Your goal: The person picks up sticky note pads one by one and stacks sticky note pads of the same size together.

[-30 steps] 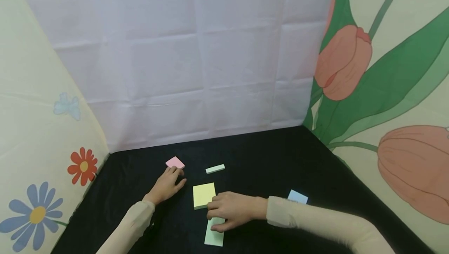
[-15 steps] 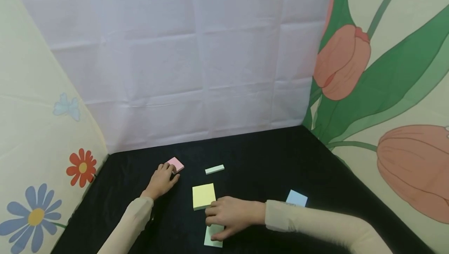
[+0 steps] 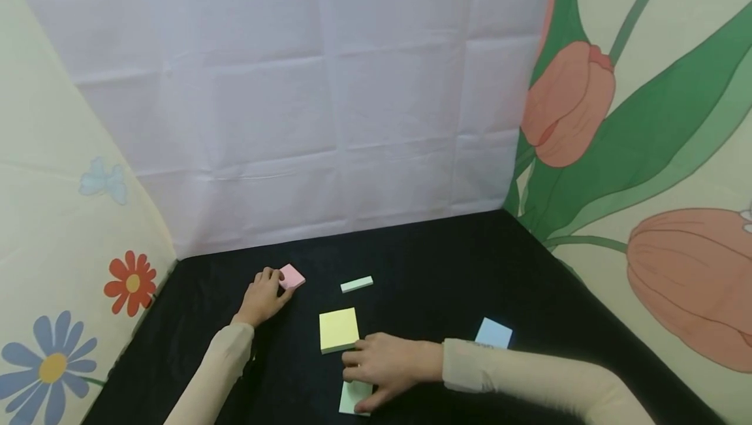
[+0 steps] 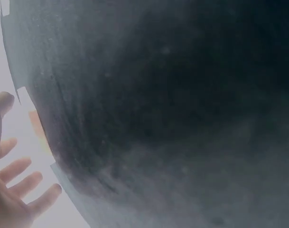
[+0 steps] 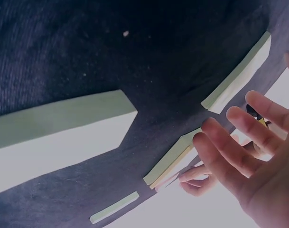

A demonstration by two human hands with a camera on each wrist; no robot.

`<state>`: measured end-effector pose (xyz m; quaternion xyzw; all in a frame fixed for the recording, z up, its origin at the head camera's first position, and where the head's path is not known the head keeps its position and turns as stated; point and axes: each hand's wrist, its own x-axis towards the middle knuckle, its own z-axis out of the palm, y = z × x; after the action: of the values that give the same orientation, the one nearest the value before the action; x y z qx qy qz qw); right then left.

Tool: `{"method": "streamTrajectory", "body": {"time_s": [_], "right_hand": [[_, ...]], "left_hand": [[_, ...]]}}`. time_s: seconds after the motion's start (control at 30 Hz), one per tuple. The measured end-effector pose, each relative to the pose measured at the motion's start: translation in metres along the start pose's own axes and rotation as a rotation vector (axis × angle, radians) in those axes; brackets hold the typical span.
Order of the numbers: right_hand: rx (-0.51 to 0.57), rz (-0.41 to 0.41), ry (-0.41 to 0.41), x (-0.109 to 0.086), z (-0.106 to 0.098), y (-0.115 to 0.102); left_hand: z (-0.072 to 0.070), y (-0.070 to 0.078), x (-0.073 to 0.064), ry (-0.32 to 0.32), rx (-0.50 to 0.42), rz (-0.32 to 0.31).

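A pink sticky-note pad point(image 3: 293, 276) lies on the black cloth at the back left. My left hand point(image 3: 261, 298) is at its left edge, with fingertips near one side and the thumb near the front corner. In the left wrist view the left fingers point(image 4: 24, 186) are spread apart. My right hand point(image 3: 390, 363) hovers palm down over a pale green pad point(image 3: 353, 399), covering part of it. Its fingertips come close to the front corner of a thick yellow pad point(image 3: 339, 329). The right wrist view shows the right fingers point(image 5: 227, 156) extended with nothing between them.
A narrow pale green pad point(image 3: 356, 284) lies behind the yellow one. To the right, a blue pad point(image 3: 494, 333) is partly covered by my right sleeve point(image 3: 529, 363). A white cloth wall point(image 3: 329, 118) stands behind the black table point(image 3: 423, 268), with flower-printed cloths at both sides.
My left hand has moved left, from in front of the pink pad to its left edge. My right hand has shifted slightly toward me over the green pad.
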<state>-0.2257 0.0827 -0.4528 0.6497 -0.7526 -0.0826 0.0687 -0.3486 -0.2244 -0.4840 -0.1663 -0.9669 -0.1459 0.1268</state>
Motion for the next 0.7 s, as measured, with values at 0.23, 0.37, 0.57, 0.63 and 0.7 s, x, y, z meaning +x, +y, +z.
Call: {"method": "streamTrajectory", "body": {"time_s": [0.23,0.37,0.57,0.63,0.7], "right_hand": [[0.001,-0.007,-0.028,0.0020,0.0016,-0.0031],[-0.014,-0.014,-0.035,0.0036,0.0027,-0.0044],[-0.027,-0.021,-0.035,0.0055,0.0036,-0.0054],[-0.016,-0.026,-0.044,0.0057,0.0035,-0.0058],[-0.009,-0.030,-0.051,0.0059,0.0046,-0.0059]], "left_hand": [[0.0002,0.0004,-0.0010,-0.039,-0.012,-0.036],[0.0020,-0.0005,0.0022,-0.063,-0.010,-0.056],[0.0026,-0.0030,0.0065,-0.102,0.003,-0.093],[0.0024,-0.0040,0.0065,-0.105,0.009,-0.095],[0.0023,-0.0046,0.0062,-0.104,0.015,-0.089]]}}
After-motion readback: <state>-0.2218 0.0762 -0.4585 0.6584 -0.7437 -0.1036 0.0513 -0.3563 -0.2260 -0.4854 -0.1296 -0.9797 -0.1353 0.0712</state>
